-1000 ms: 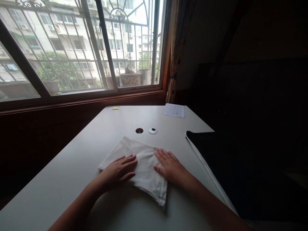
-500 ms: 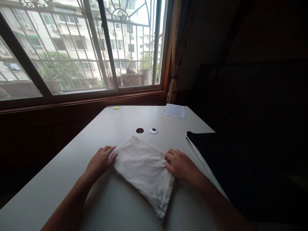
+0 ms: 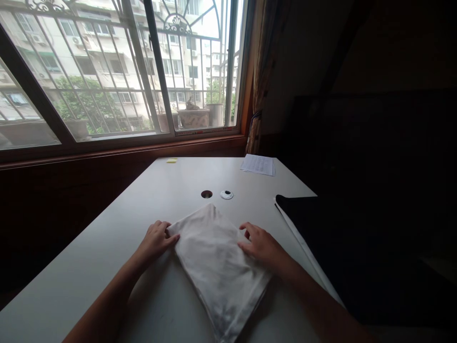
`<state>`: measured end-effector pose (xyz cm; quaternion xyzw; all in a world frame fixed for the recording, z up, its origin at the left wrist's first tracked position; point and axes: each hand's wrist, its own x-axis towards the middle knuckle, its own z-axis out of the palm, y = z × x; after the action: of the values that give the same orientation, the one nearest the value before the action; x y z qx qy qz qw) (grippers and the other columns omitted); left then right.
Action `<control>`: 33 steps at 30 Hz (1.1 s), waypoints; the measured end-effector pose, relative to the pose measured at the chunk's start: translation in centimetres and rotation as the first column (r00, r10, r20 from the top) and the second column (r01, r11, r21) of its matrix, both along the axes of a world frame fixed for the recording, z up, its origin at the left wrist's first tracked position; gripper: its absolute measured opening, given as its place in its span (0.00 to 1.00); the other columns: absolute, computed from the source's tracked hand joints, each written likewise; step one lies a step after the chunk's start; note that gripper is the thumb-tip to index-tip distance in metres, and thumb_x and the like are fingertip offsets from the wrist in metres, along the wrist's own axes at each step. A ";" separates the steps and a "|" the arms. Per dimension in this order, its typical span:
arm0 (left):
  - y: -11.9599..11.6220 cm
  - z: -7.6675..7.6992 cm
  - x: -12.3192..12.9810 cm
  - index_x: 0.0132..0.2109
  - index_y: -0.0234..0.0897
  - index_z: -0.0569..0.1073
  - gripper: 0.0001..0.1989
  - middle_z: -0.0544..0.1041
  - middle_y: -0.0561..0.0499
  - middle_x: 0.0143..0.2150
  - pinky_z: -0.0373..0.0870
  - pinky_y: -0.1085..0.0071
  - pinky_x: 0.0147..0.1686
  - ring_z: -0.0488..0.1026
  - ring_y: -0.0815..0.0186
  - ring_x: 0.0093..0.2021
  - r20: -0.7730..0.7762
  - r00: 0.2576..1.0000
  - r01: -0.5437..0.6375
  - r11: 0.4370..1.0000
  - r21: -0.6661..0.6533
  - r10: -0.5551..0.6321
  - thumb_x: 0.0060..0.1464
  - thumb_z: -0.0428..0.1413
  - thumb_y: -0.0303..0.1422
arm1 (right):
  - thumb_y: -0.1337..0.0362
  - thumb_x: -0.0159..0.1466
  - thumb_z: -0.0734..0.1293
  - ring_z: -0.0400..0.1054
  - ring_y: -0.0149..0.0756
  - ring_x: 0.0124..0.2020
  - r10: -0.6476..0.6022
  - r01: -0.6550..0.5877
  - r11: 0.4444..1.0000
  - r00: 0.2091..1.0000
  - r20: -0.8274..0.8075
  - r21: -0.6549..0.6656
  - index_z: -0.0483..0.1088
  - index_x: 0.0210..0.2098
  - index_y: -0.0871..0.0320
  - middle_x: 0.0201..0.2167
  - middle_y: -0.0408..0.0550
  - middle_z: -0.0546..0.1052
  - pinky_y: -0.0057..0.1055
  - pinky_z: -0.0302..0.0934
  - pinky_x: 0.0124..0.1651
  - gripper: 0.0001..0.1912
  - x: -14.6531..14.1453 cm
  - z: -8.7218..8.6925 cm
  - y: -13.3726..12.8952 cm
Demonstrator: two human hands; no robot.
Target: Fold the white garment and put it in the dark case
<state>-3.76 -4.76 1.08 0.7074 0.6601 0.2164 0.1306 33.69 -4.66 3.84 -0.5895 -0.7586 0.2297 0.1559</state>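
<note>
A folded white cloth [image 3: 214,267] lies turned like a diamond, with one corner pointing away and another toward me. Its surface is softly creased. At its left corner my left hand [image 3: 157,238] is closed, with the thumb on top and the fingers around the far side of the edge. My right hand [image 3: 260,245] rests at the right edge. Its thumb touches the cloth while the index finger stands apart from the thumb, and the other fingers are partly hidden behind.
The white table [image 3: 135,205] has a round hole [image 3: 206,194] beside its loose cover [image 3: 226,195]. Paper sheets [image 3: 259,165] and a yellow sticky note [image 3: 172,161] lie at the far edge. Black fabric [image 3: 303,214] with a white edge covers the right side. A barred window stands beyond.
The cloth has turned clockwise, its near corner swinging left and toward me. My left hand has closed on the left corner; my right fingers have spread a little at the right edge.
</note>
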 end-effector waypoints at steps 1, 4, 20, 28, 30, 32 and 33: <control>0.0 0.1 0.1 0.45 0.35 0.74 0.23 0.72 0.43 0.42 0.68 0.57 0.47 0.70 0.50 0.46 0.005 1.000 0.003 1.000 -0.003 -0.003 0.53 0.56 0.50 | 0.58 0.59 0.69 0.70 0.39 0.37 0.003 -0.003 0.999 1.000 -0.005 -0.051 0.70 0.49 0.56 0.39 0.48 0.76 0.31 0.58 0.38 0.19 0.0 0.1 0.0; -0.2 0.4 0.7 0.38 0.38 0.69 0.16 0.71 0.47 0.39 0.68 0.62 0.40 0.70 0.55 0.41 0.074 0.997 0.038 0.999 -0.002 -0.038 0.54 0.55 0.47 | 0.60 0.56 0.69 0.68 0.38 0.35 0.029 -0.036 0.983 0.999 -0.040 -0.180 0.72 0.42 0.57 0.36 0.47 0.76 0.30 0.55 0.34 0.14 0.1 0.8 -0.1; -1.6 1.5 5.1 0.43 0.43 0.58 0.20 0.63 0.61 0.30 0.67 0.73 0.23 0.64 0.70 0.25 0.843 0.535 0.043 0.995 -0.086 0.049 0.56 0.57 0.49 | 0.57 0.64 0.65 0.69 0.42 0.42 0.029 -0.125 0.956 0.941 -0.337 -0.266 0.64 0.41 0.55 0.38 0.44 0.75 0.32 0.60 0.43 0.10 2.7 4.2 -1.3; -2.3 5.3 9.2 0.46 0.45 0.56 0.19 0.66 0.59 0.32 0.75 0.68 0.20 0.70 0.68 0.25 0.916 0.400 0.217 0.975 -0.057 -0.036 0.61 0.57 0.48 | 0.53 0.65 0.66 0.71 0.51 0.54 0.017 -0.127 0.978 0.842 -0.539 -0.167 0.71 0.56 0.54 0.52 0.50 0.78 0.42 0.62 0.57 0.23 7.3 6.2 -3.5; -1.9 6.7 11.1 0.46 0.44 0.57 0.19 0.66 0.59 0.33 0.75 0.70 0.20 0.70 0.69 0.26 0.921 0.383 0.272 0.961 -0.044 -0.066 0.62 0.56 0.47 | 0.50 0.64 0.66 0.71 0.53 0.56 -0.034 -0.098 0.977 0.804 -0.594 -0.189 0.69 0.60 0.54 0.54 0.50 0.78 0.44 0.63 0.59 0.27 9.3 6.8 -4.2; -1.2 8.0 13.5 0.46 0.44 0.57 0.18 0.66 0.58 0.35 0.74 0.73 0.20 0.70 0.70 0.27 0.925 0.365 0.318 0.948 -0.019 -0.104 0.62 0.56 0.47 | 0.49 0.64 0.67 0.71 0.55 0.56 -0.098 -0.041 0.978 0.776 -0.623 -0.205 0.68 0.63 0.53 0.54 0.51 0.78 0.46 0.64 0.59 0.31 11.5 7.6 -5.0; -0.6 8.7 14.8 0.46 0.44 0.57 0.18 0.66 0.57 0.36 0.74 0.74 0.19 0.70 0.70 0.27 0.927 0.354 0.337 0.941 -0.001 -0.126 0.62 0.56 0.47 | 0.48 0.63 0.68 0.71 0.56 0.57 -0.133 -0.004 0.978 0.764 -0.632 -0.210 0.67 0.64 0.53 0.55 0.52 0.78 0.46 0.64 0.58 0.32 12.7 8.2 -5.4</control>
<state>11.08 -5.40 9.78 0.5399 0.3880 0.4844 0.5686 46.42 -10.10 12.06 -0.5138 -0.6116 0.4864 0.3539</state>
